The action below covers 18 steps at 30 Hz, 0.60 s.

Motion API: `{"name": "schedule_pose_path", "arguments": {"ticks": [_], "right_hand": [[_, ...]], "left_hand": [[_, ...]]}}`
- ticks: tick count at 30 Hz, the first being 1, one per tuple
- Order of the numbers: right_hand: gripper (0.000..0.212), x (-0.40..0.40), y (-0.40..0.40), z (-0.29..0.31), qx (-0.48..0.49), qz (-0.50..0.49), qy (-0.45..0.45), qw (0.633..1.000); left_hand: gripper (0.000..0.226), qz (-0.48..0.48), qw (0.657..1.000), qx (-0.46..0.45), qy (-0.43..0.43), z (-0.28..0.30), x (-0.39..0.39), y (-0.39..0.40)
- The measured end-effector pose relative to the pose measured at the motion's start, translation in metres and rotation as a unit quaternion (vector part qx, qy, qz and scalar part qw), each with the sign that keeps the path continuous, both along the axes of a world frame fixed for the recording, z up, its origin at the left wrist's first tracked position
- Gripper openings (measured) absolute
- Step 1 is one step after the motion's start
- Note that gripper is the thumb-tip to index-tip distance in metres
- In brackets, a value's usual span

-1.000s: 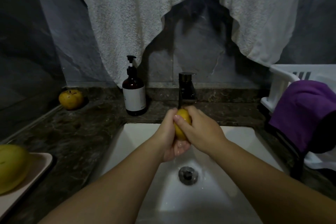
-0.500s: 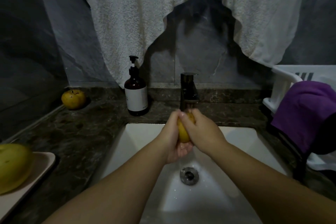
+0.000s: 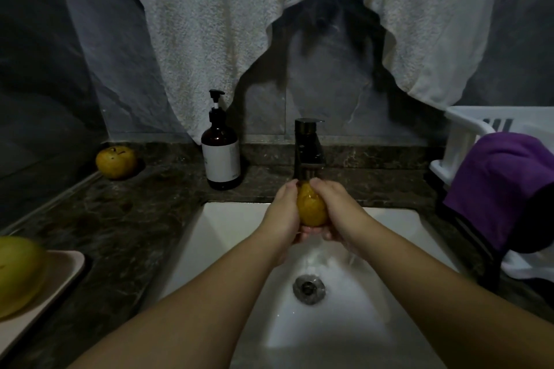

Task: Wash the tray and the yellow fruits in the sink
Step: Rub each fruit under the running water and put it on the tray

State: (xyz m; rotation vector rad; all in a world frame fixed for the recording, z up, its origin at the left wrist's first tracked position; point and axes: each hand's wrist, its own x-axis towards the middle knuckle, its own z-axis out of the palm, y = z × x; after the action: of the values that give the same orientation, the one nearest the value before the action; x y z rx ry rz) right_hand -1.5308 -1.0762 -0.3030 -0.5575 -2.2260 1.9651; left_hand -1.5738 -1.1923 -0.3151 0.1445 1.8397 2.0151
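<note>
With your left hand and right hand both cupped around the yellow fruit at frame centre, turn it fully under the faucet stream.

Dim, front-lit, wide-angle view.
A head-shaped shadow falls on the white hanging towel; edges bend, corners darken.

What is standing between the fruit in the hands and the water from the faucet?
Nothing visible: both hands, left and right, hold the yellow fruit directly under the faucet, over the sink.
</note>
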Motion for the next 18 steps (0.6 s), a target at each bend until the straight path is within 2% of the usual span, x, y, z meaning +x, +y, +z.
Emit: {"name": "schedule_pose_path", "arguments": {"ticks": [3, 6, 11, 15, 18], "right_hand": [[0.046, 0.006, 0.004, 0.000, -0.134, 0.008, -0.028, 0.991], [0.056, 0.009, 0.004, -0.004, -0.133, 0.048, -0.057, 0.988], [0.048, 0.004, 0.002, -0.002, -0.079, 0.016, -0.016, 0.997], [0.054, 0.001, 0.005, -0.005, -0.163, 0.006, -0.018, 0.986], [0.058, 0.001, 0.005, -0.011, -0.164, 0.041, -0.012, 0.986]], "left_hand": [[0.045, -0.050, 0.997, -0.013, -0.049, 0.003, 0.001, -0.007], [0.052, -0.091, 0.994, -0.060, -0.025, 0.002, 0.003, -0.010], [0.035, -0.069, 0.996, -0.057, 0.020, 0.005, 0.005, -0.005], [0.039, -0.044, 0.998, -0.043, -0.009, 0.006, 0.003, -0.005], [0.046, -0.069, 0.994, -0.079, 0.026, 0.004, 0.003, -0.007]]}}
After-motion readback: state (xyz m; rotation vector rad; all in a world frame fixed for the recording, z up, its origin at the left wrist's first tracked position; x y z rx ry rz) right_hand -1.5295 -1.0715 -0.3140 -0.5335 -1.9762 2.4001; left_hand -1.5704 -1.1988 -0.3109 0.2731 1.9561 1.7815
